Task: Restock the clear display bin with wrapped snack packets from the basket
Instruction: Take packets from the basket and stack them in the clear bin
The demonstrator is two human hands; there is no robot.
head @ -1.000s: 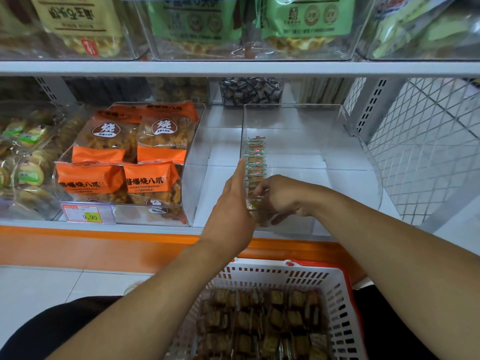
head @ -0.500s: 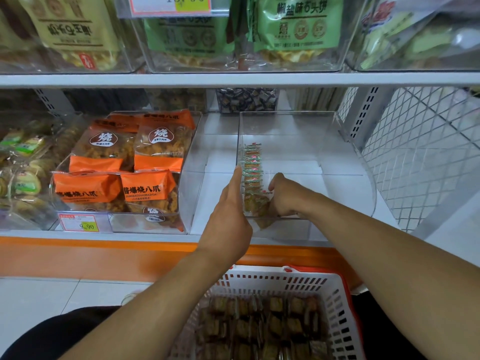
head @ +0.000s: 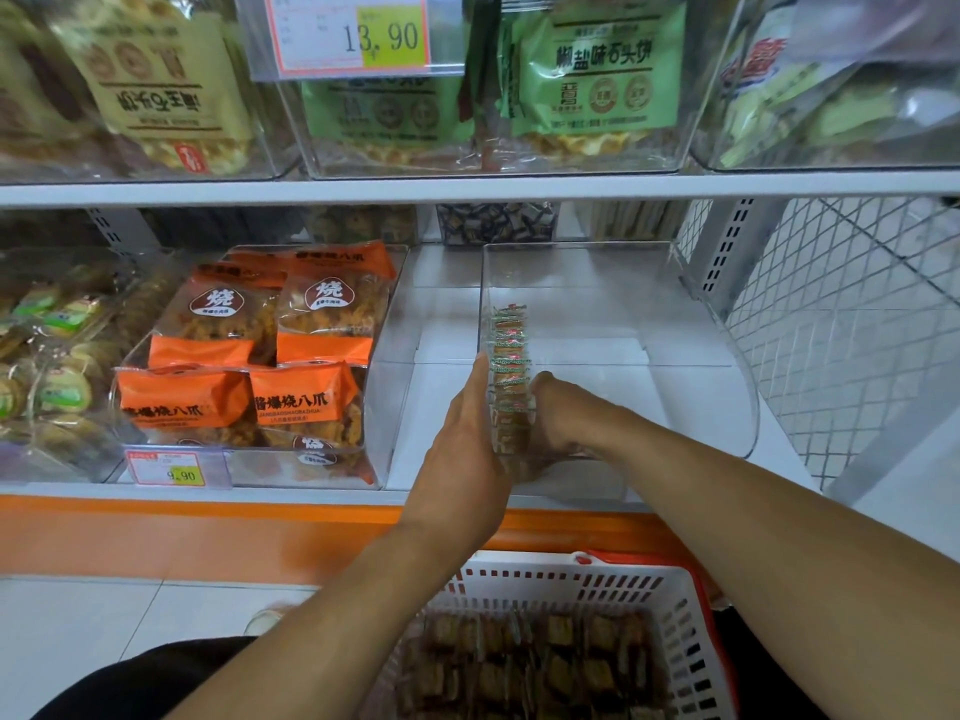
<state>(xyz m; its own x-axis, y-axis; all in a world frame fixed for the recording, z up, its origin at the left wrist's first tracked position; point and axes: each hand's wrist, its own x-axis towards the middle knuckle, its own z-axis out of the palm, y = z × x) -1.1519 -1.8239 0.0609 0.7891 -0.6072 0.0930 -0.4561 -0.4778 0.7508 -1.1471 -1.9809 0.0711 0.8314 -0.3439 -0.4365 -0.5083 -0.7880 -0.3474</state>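
One row of snack packets [head: 510, 366] lines the mostly bare clear bin [head: 691, 324], left hand [head: 470, 433] flat outside, right hand [head: 558, 413] pressing them, basket [head: 571, 589] still full.

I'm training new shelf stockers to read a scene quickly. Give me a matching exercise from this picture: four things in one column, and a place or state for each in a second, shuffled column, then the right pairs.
Things:
1. left hand
2. right hand
3. white basket
4. orange snack bags

Places or states:
A. in the neighbouring bin to the left
B. below the shelf, full of brown wrapped packets
C. flat against the outside of the clear display bin's left wall
D. inside the clear display bin, at the row of snack packets

Pairs: 1-C, 2-D, 3-B, 4-A
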